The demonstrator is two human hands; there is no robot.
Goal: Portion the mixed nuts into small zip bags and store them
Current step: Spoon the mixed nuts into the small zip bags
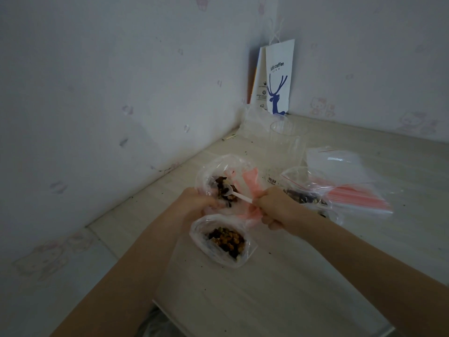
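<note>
We log: left hand [198,203] grips clear plastic bag [220,164] of mixed nuts [222,188], centre of pale table [267,293] | right hand [274,205] pinches white plastic spoon [237,195], bowl inside that bag | second open nut-filled clear bag [202,242] toward near edge.

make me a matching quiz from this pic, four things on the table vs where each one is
1 spoon
2 paper bag
3 clear cup
4 empty zip bags

a leaning against the wall
b flat at the table's right
c in the right hand, bowl in the far nut bag
d upright, mid-table

Pairs: 1-c, 2-a, 3-d, 4-b
</note>
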